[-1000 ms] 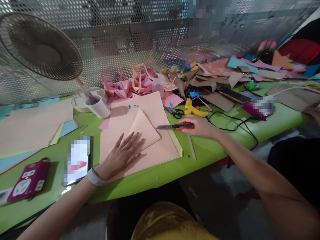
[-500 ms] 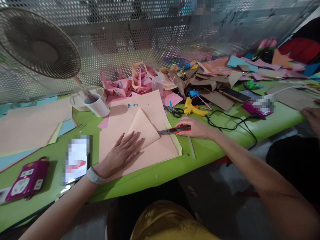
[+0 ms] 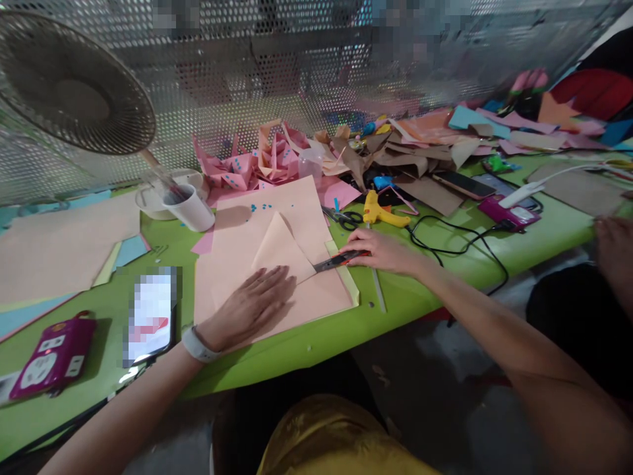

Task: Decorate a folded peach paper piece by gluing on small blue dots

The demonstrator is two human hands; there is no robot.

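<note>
My left hand lies flat with its fingers stretched over the lower edge of a folded peach paper triangle. Under the triangle are larger peach sheets, with a yellowish sheet showing at their right edge. My right hand grips a utility knife, dark with red on its handle. The knife points left, and its tip is at the right corner of the triangle. Whether the blade is inside the fold cannot be made out.
A yellow glue gun and black-handled scissors lie beyond my right hand. A white cup leans near the fan. On the left are a phone and a purple power strip. Another person's hand rests at far right.
My left hand has slid a little to the right along the triangle's lower edge. The knife has shifted slightly left in my right hand, still at the triangle's right corner.
</note>
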